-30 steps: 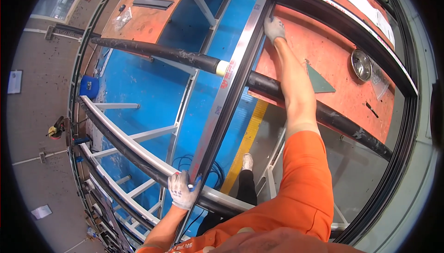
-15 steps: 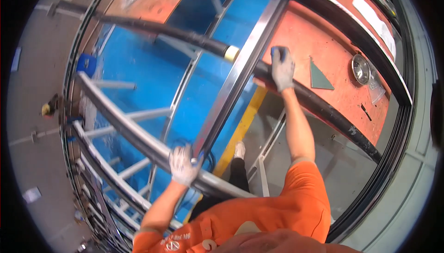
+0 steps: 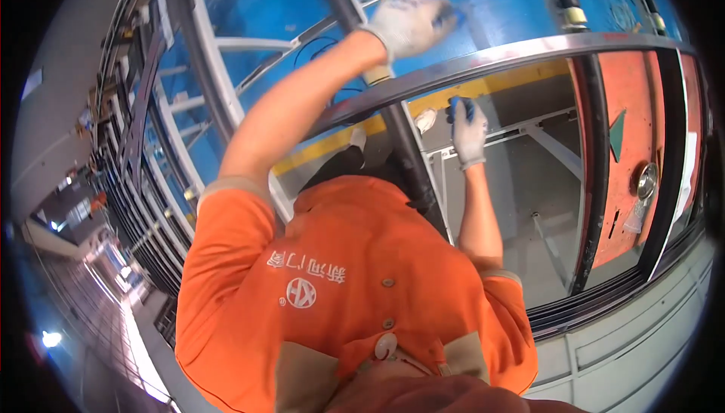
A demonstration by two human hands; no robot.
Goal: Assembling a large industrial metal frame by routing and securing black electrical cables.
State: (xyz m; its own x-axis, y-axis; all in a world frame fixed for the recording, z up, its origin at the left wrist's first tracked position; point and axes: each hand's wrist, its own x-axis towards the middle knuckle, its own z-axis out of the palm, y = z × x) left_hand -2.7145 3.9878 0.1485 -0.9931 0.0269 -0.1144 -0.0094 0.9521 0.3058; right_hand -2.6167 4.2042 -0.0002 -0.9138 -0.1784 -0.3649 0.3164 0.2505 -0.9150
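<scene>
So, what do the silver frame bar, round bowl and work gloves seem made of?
Silver frame bar: metal, probably aluminium, satin, from its broad highlight. Round bowl: likely polished stainless steel, from its glints. Work gloves: pale, matt fabric, perhaps knitted, without sheen; blur hides the weave.

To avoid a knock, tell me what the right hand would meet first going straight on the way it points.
The right hand would probably meet the silver metal frame rail first, though depth is unclear: it might pass over or under it.
</scene>
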